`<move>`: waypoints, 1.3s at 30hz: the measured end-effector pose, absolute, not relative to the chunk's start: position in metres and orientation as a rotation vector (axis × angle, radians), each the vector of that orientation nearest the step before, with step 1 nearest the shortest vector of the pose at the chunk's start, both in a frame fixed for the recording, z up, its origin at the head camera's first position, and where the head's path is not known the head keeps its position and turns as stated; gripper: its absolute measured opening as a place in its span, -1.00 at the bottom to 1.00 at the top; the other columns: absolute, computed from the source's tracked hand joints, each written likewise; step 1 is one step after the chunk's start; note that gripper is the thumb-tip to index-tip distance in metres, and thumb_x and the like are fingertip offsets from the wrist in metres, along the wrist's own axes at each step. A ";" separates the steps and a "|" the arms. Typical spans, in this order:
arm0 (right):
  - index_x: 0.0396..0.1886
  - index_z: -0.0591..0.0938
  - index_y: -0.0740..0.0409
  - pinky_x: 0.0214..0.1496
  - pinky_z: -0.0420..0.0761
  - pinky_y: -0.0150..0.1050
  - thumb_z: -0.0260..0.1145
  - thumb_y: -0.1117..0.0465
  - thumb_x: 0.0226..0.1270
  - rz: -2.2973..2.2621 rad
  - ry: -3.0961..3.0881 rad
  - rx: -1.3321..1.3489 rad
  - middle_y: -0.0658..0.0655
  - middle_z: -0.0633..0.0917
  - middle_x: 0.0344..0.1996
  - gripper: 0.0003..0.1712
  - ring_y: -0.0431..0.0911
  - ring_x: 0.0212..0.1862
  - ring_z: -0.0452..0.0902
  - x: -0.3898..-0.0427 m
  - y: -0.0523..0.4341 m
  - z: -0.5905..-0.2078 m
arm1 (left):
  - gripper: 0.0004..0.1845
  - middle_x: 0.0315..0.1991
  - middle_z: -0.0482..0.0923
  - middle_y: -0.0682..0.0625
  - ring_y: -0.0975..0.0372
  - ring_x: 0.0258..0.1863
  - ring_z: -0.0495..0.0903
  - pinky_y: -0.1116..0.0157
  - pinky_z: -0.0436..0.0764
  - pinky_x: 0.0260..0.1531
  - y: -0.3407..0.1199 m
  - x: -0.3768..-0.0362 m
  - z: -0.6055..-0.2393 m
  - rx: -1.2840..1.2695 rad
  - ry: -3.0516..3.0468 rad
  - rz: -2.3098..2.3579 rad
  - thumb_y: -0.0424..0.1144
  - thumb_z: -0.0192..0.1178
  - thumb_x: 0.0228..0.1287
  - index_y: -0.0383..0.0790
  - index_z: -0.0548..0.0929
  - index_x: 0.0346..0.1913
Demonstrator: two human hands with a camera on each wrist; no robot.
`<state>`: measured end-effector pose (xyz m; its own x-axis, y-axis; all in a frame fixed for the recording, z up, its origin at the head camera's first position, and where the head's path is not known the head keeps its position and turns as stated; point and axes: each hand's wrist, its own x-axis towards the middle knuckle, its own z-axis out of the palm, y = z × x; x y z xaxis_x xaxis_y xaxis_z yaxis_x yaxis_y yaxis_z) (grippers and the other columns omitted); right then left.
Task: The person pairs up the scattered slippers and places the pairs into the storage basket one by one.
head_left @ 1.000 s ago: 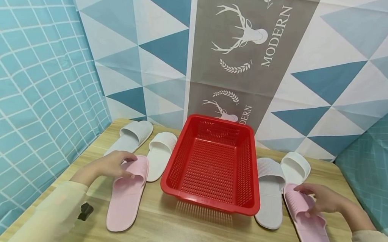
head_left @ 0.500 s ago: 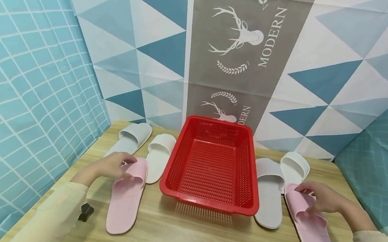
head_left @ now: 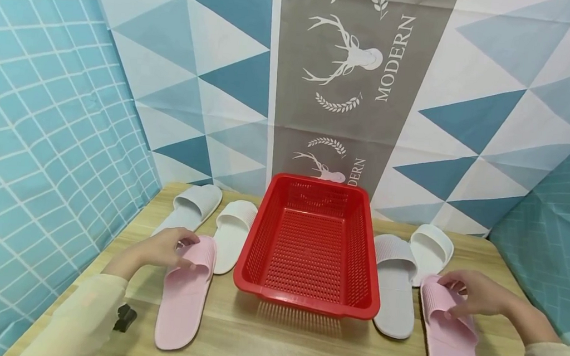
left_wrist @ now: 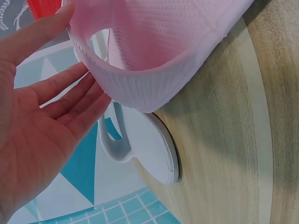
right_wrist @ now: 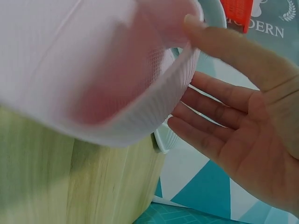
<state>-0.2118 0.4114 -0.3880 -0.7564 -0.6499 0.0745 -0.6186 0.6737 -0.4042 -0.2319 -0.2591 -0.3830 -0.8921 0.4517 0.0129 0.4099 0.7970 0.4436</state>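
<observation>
My left hand is at the strap of a pink slipper on the left of the table. In the left wrist view its thumb lies at the strap's edge and the fingers press the ribbed outside, pinching it. On the right my right hand pinches the strap of another pink slipper the same way. Its thumb is at the opening and its fingers are against the ribbed side in the right wrist view. Both slippers point toes toward the back wall.
Between the hands stands a red perforated basket. A grey slipper and a white slipper lie left of it. To its right are a grey slipper and a white slipper. A patterned wall cloth hangs behind.
The right pink slipper has turned with the right hand, its heel swinging left so it lies straighter. The left hand keeps its place at its slipper. The whole view has shifted slightly.
</observation>
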 end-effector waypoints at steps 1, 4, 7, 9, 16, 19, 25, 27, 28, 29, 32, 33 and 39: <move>-0.20 0.60 0.32 -0.36 0.55 -0.41 0.56 0.25 -0.17 -0.635 2.801 -1.047 -0.03 0.63 -0.38 -0.52 -0.49 -0.30 0.41 -0.211 0.411 -0.387 | -0.37 -0.14 0.65 -0.17 0.03 -0.11 0.61 0.03 0.59 -0.04 -0.260 -0.232 -0.384 0.687 2.889 0.682 -0.08 0.50 -0.16 -0.41 0.59 -0.03; -0.22 0.61 0.27 -0.37 0.54 -0.42 0.55 0.18 -0.09 -0.630 2.793 -0.980 -0.11 0.61 -0.39 -0.56 -0.48 -0.34 0.39 -0.208 0.410 -0.386 | -0.36 -0.14 0.65 -0.15 0.04 -0.11 0.60 0.03 0.58 -0.03 -0.261 -0.232 -0.385 0.662 2.885 0.688 -0.06 0.50 -0.18 -0.41 0.59 -0.04; -0.23 0.62 0.26 -0.39 0.55 -0.41 0.54 0.15 -0.06 -0.615 2.787 -0.928 -0.13 0.60 -0.39 -0.58 -0.47 -0.37 0.38 -0.204 0.411 -0.386 | -0.36 -0.15 0.65 -0.14 0.04 -0.10 0.60 0.03 0.58 -0.02 -0.263 -0.232 -0.387 0.660 2.878 0.694 -0.05 0.50 -0.18 -0.41 0.59 -0.05; -0.23 0.61 0.27 -0.39 0.55 -0.41 0.53 0.14 -0.04 -0.602 2.790 -0.907 -0.12 0.59 -0.39 -0.58 -0.48 -0.37 0.38 -0.202 0.412 -0.387 | -0.36 -0.15 0.65 -0.14 0.04 -0.11 0.60 0.03 0.58 -0.03 -0.264 -0.232 -0.388 0.664 2.874 0.701 -0.05 0.49 -0.17 -0.41 0.59 -0.05; -0.21 0.62 0.34 -0.40 0.55 -0.43 0.54 0.14 -0.06 -0.616 2.864 -0.883 -0.13 0.61 -0.40 -0.54 -0.52 -0.36 0.38 -0.198 0.414 -0.397 | -0.37 -0.17 0.65 -0.12 0.08 -0.13 0.61 0.08 0.60 -0.06 -0.266 -0.232 -0.389 0.680 2.880 0.707 -0.05 0.49 -0.16 -0.41 0.59 -0.06; -0.21 0.62 0.37 -0.41 0.54 -0.43 0.55 0.17 -0.07 -0.638 2.878 -0.924 -0.11 0.61 -0.42 -0.54 -0.53 -0.35 0.38 -0.197 0.415 -0.403 | -0.38 -0.17 0.65 -0.12 0.07 -0.14 0.62 0.09 0.61 -0.07 -0.267 -0.232 -0.389 0.692 2.894 0.698 -0.07 0.50 -0.17 -0.41 0.60 -0.06; -0.18 0.62 0.39 -0.40 0.55 -0.43 0.55 0.18 -0.07 -0.635 2.903 -0.919 -0.05 0.63 -0.40 -0.51 -0.54 -0.33 0.38 -0.195 0.417 -0.409 | -0.36 -0.12 0.65 -0.19 0.00 -0.09 0.63 0.01 0.61 -0.03 -0.268 -0.231 -0.389 0.691 2.886 0.721 -0.11 0.50 -0.19 -0.44 0.58 -0.03; -0.17 0.61 0.40 -0.39 0.56 -0.43 0.55 0.19 -0.06 -0.641 2.898 -0.920 -0.04 0.63 -0.40 -0.51 -0.55 -0.32 0.38 -0.195 0.417 -0.409 | -0.35 -0.10 0.65 -0.20 -0.02 -0.08 0.63 0.00 0.61 -0.02 -0.268 -0.231 -0.389 0.691 2.877 0.734 -0.11 0.50 -0.19 -0.45 0.58 -0.02; -0.16 0.61 0.41 -0.39 0.57 -0.43 0.54 0.19 -0.06 -0.645 2.892 -0.919 -0.03 0.64 -0.39 -0.50 -0.55 -0.31 0.38 -0.195 0.417 -0.409 | -0.35 -0.10 0.65 -0.21 -0.02 -0.07 0.63 -0.01 0.61 -0.02 -0.269 -0.231 -0.389 0.691 2.871 0.739 -0.12 0.50 -0.18 -0.45 0.58 -0.02; -0.16 0.60 0.42 -0.39 0.57 -0.43 0.54 0.20 -0.06 -0.649 2.887 -0.920 -0.02 0.64 -0.39 -0.49 -0.55 -0.31 0.39 -0.195 0.417 -0.408 | -0.35 -0.09 0.65 -0.21 -0.03 -0.07 0.63 -0.01 0.61 -0.02 -0.269 -0.231 -0.389 0.690 2.865 0.745 -0.12 0.50 -0.18 -0.44 0.58 -0.02; -0.13 0.58 0.46 -0.38 0.58 -0.43 0.54 0.22 -0.06 -0.668 2.866 -0.915 0.01 0.64 -0.37 -0.46 -0.56 -0.28 0.38 -0.194 0.417 -0.407 | -0.35 -0.08 0.64 -0.20 -0.02 -0.06 0.63 -0.02 0.61 -0.01 -0.270 -0.231 -0.389 0.691 2.854 0.752 -0.12 0.50 -0.17 -0.44 0.57 -0.01; -0.13 0.58 0.48 -0.37 0.58 -0.43 0.55 0.23 -0.07 -0.676 2.859 -0.914 0.03 0.64 -0.37 -0.46 -0.57 -0.28 0.38 -0.194 0.418 -0.407 | -0.35 -0.08 0.64 -0.20 -0.02 -0.06 0.62 -0.02 0.61 -0.01 -0.270 -0.231 -0.389 0.692 2.854 0.751 -0.12 0.49 -0.17 -0.43 0.57 0.00; -0.09 0.56 0.52 -0.36 0.60 -0.42 0.54 0.24 -0.05 -0.681 2.828 -0.890 0.10 0.65 -0.33 -0.42 -0.58 -0.25 0.40 -0.193 0.419 -0.405 | -0.36 -0.11 0.65 -0.16 0.02 -0.09 0.62 -0.01 0.60 -0.02 -0.271 -0.233 -0.390 0.697 2.860 0.718 -0.10 0.50 -0.17 -0.41 0.58 -0.01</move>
